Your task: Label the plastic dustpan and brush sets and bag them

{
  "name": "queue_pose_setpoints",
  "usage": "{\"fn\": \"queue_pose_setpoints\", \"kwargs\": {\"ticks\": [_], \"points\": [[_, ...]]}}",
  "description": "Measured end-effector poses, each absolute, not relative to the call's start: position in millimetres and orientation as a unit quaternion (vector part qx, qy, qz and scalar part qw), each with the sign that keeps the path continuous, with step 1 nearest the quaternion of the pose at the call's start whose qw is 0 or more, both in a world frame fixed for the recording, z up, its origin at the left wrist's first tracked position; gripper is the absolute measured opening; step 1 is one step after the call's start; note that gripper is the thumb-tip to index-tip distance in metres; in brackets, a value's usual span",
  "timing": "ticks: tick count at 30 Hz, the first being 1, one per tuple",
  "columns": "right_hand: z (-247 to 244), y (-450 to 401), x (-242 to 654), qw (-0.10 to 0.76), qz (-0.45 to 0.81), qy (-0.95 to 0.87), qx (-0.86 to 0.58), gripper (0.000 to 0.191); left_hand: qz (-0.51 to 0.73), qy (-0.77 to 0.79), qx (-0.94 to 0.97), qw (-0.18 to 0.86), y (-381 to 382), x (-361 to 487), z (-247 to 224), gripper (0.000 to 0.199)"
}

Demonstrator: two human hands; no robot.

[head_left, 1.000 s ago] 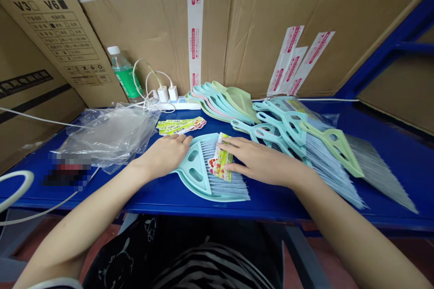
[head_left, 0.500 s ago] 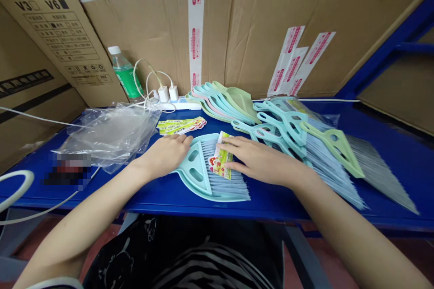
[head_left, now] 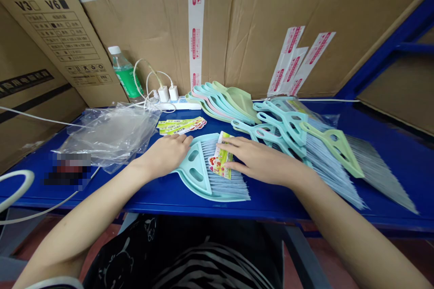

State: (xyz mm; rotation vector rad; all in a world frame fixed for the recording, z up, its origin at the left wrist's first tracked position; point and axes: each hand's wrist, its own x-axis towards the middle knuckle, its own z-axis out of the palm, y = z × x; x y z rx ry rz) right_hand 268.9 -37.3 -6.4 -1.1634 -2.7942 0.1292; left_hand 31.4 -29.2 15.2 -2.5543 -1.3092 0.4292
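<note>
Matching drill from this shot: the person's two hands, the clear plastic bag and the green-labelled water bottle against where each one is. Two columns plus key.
Things:
1. Left bare hand
2. Right bare hand
3. Crumpled clear plastic bag
4. Clear plastic water bottle with green label

Places:
A. Lying on the blue tabletop
B. On the printed paper card over pale bristles
C. Beside the white power strip
D. On the mint plastic dustpan

Pairs: 1-D, 2-B, 3-A, 4-C
</note>
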Motion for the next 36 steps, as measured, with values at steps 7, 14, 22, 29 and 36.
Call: {"fn": "queue_pose_setpoints", "kwargs": {"ticks": [7,14,22,29,36], "points": [[-8.0,-36.8,270.7,0.067,0.056,-0.92,-0.383,0.049,0.144,-0.444,-0.877,0.116,-29.8,31.6,16.3,0.029],[-3.4,-38.6,267.7,0.042,0.079,-0.911,-0.402,0.052,0.146,-0.445,-0.876,0.117,-29.7,31.0,16.0,0.028],[-7.0,-38.0,269.6,0.055,0.06,-0.916,-0.393,0.051,0.156,-0.444,-0.875,0.116,-30.2,32.6,16.9,0.03],[-7.5,-38.3,270.7,0.051,0.053,-0.915,-0.397,0.051,0.148,-0.451,-0.873,0.114,-30.0,33.2,17.1,0.031],[-7.1,-39.3,271.1,0.053,0.046,-0.916,-0.396,0.049,0.15,-0.457,-0.87,0.11,-30.4,34.0,18.2,0.031]]}}
